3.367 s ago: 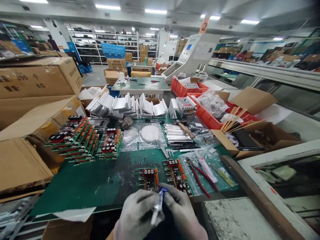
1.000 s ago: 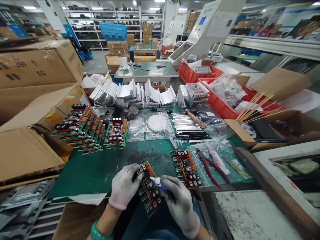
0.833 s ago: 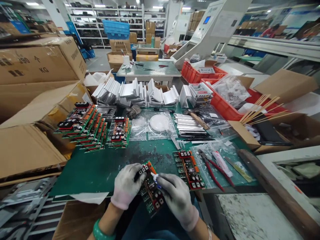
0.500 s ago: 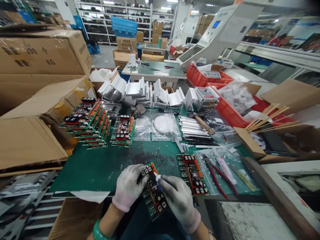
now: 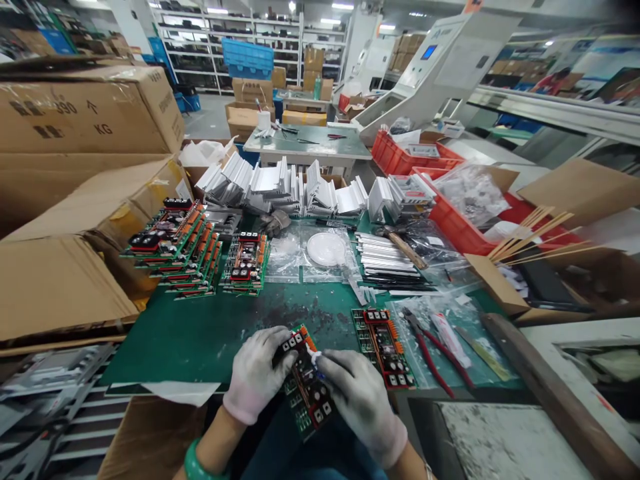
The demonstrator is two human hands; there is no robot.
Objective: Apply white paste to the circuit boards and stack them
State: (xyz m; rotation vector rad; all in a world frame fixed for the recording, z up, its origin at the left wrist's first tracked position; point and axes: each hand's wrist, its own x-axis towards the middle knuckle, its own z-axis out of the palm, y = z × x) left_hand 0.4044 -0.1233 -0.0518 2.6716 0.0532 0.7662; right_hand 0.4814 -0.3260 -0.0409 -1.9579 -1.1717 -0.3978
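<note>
Currently I have one circuit board [image 5: 300,393] tilted at the counter's [image 5: 200,333] near edge, my left hand's [image 5: 263,373] grip clamped on its upper corner. My right hand's [image 5: 357,393] grip is closed around a white-and-blue tube [image 5: 315,360], tip at the board; contact I can't confirm. I judge this board partway through. A second board [image 5: 384,347] lies untouched to the right; whether the stacked boards [image 5: 246,263] at left are finished, I can't tell. The near red crate [image 5: 453,223] holds clear plastic bags [image 5: 473,190]; the cardboard box [image 5: 493,273] holds wooden sticks [image 5: 533,233].
</note>
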